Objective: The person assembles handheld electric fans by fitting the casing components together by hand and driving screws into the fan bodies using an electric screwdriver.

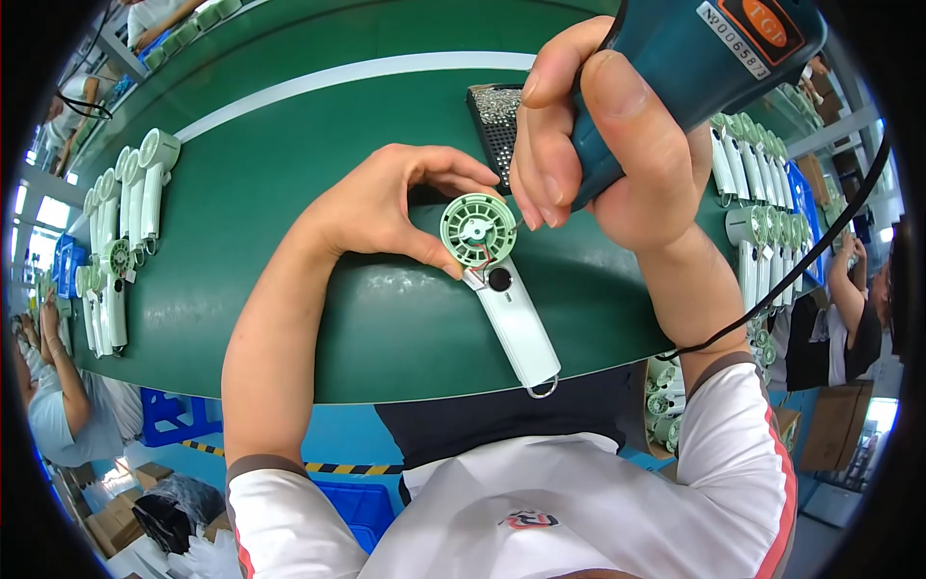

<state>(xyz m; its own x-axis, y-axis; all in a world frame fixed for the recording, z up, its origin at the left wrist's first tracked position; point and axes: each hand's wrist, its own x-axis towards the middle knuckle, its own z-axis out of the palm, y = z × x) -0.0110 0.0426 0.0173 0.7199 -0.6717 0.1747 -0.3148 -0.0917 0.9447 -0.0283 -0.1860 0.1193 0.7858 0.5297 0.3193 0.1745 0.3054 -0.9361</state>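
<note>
My left hand (386, 203) is closed around the round head of a handheld fan (521, 328), thumb and fingers on either side. The fan's white handle slants toward my body, with a wire loop at its end. Its pale green head lies open, showing a slotted ring, a central hub and thin red wires. My right hand (632, 145) grips a dark teal electric screwdriver (666, 63), angled down and left. The screwdriver's thin bit comes close to the right rim of the fan head; whether it touches, I cannot tell.
Beyond the fan sits a black perforated tray of screws (497, 125). Rows of fans stand on the green table (222, 289) at left (149, 188) and right (748, 232). A black cable (791, 275) hangs past my right forearm. Other people work at both sides.
</note>
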